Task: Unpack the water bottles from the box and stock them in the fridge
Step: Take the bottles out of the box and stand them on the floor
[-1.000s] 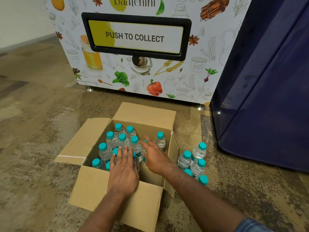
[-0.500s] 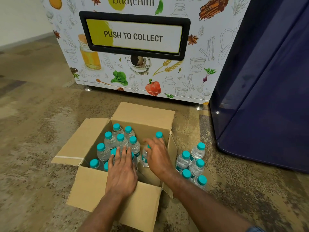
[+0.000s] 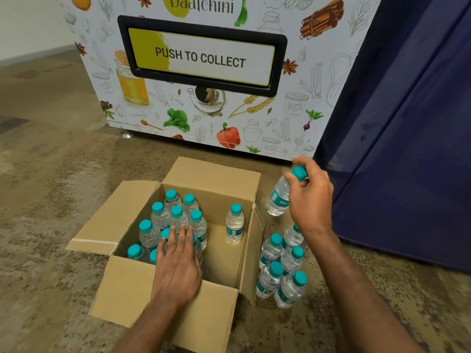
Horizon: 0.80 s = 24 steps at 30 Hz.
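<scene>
box (image 3: pixel 163 289) brown | bottle caps (image 3: pixel 298 173) teal | floor (image 3: pixel 51 174) mottled tan

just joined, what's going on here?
A person is unpacking water bottles from a box on the floor. The right hand holds one bottle by its cap, in the air just right of the box, above a cluster already standing on the floor. The left hand rests flat on the packed bottles in the box's left side. A lone bottle stands apart inside, on the right.

"PUSH TO COLLECT" on collection flap (image 3: pixel 202 58), "Daalchini" on vending machine (image 3: pixel 254 118)
</scene>
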{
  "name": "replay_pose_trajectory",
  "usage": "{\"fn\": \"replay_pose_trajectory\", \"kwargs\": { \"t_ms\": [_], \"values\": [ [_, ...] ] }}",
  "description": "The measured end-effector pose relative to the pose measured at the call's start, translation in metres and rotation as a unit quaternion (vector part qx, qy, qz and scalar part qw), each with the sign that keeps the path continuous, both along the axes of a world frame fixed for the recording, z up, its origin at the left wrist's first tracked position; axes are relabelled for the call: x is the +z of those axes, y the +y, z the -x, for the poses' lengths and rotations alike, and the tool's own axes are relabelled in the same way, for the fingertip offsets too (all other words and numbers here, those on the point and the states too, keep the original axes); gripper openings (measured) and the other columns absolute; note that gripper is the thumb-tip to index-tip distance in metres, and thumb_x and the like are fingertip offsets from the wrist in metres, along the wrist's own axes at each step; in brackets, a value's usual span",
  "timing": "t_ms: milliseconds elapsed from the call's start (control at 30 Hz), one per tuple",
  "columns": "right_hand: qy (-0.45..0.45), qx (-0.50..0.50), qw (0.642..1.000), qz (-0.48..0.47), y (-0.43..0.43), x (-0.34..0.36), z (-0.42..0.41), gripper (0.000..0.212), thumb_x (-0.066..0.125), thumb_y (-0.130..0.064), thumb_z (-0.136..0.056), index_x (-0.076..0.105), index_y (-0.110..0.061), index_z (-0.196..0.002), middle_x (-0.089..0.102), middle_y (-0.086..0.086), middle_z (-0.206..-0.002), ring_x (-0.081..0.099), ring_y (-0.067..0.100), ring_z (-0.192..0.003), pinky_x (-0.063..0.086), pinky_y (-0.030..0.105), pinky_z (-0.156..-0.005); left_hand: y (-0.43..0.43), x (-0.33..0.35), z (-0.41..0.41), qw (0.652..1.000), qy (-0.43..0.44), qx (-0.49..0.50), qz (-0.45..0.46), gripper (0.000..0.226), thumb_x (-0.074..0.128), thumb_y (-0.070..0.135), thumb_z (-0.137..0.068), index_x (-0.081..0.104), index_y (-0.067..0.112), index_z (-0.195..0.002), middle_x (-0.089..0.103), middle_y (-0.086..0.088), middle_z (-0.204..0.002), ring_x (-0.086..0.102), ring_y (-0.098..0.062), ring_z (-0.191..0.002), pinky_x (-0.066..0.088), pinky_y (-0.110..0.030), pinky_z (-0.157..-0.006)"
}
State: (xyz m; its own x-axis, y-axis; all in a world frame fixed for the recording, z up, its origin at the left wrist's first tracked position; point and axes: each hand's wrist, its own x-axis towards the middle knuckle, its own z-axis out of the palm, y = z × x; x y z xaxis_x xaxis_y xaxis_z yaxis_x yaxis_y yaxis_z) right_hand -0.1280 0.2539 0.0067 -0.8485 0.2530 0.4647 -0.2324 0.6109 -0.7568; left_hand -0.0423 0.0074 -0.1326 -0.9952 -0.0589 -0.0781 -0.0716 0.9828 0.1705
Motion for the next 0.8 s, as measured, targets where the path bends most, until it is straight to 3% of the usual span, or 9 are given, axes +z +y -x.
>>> {"fn": "replay_pose_trajectory", "kwargs": {
  "t_ms": [133,300,433,600,667,800],
  "values": [
    [-0.040,-0.017,0.999,-0.013,0.011,-0.025,0.003,0.026,0.066,-0.015,-0.092,0.062,-0.022,-0.116,0.051,-0.014,-0.100,0.051,0.010,-0.103,0.046,0.025,-0.089,0.001,0.003,0.001,1.000,-0.013,0.005,0.018,0.079,-0.011,0.046,-0.090,-0.016,0.016,-0.162,-0.017,-0.007,-0.171,-0.020,-0.023,-0.157,-0.012,-0.043,-0.125],
    [-0.099,-0.005,0.995,-0.015,0.012,-0.061,0.013,0.026,0.067,-0.012,-0.090,0.063,-0.022,-0.114,0.056,-0.007,-0.107,0.054,0.012,-0.105,0.051,0.033,-0.094,0.000,0.000,0.000,1.000,0.011,-0.001,-0.002,0.081,-0.014,0.050,-0.086,-0.012,0.017,-0.160,-0.014,-0.005,-0.169,-0.019,-0.022,-0.155,-0.012,-0.043,-0.124],
    [-0.142,0.008,0.990,-0.014,0.012,-0.081,0.024,0.024,0.068,-0.012,-0.089,0.063,-0.027,-0.107,0.061,-0.002,-0.110,0.059,0.014,-0.102,0.054,0.029,-0.085,0.000,-0.005,0.001,1.000,0.018,-0.001,-0.001,0.085,-0.019,0.052,-0.081,-0.012,0.018,-0.158,-0.015,-0.004,-0.167,-0.017,-0.023,-0.155,-0.011,-0.043,-0.124],
    [-0.188,0.015,0.982,-0.024,0.012,-0.093,0.033,0.025,0.066,-0.009,-0.091,0.064,-0.020,-0.113,0.062,-0.001,-0.114,0.057,0.009,-0.098,0.037,0.006,-0.066,-0.002,-0.008,0.002,0.999,0.035,0.002,-0.003,0.083,-0.010,0.050,-0.088,0.002,0.015,-0.162,-0.001,-0.007,-0.169,-0.005,-0.025,-0.158,-0.002,-0.046,-0.126],
    [-0.204,0.019,0.978,-0.031,0.012,-0.098,0.036,0.025,0.066,-0.010,-0.091,0.063,-0.018,-0.115,0.062,0.001,-0.116,0.058,0.010,-0.098,0.039,0.010,-0.068,-0.001,-0.008,0.001,1.000,0.026,0.000,-0.009,0.085,-0.016,0.051,-0.083,-0.006,0.017,-0.161,-0.011,-0.005,-0.167,-0.012,-0.024,-0.157,-0.007,-0.044,-0.125],
    [-0.221,0.026,0.974,-0.051,0.010,-0.105,0.038,0.024,0.065,-0.009,-0.092,0.063,-0.016,-0.114,0.063,0.001,-0.111,0.058,0.010,-0.092,0.041,0.014,-0.066,-0.002,-0.007,0.002,1.000,0.030,-0.002,-0.004,0.087,-0.014,0.051,-0.084,-0.001,0.016,-0.163,-0.005,-0.007,-0.170,-0.012,-0.023,-0.156,-0.006,-0.045,-0.126]
  ]
}}
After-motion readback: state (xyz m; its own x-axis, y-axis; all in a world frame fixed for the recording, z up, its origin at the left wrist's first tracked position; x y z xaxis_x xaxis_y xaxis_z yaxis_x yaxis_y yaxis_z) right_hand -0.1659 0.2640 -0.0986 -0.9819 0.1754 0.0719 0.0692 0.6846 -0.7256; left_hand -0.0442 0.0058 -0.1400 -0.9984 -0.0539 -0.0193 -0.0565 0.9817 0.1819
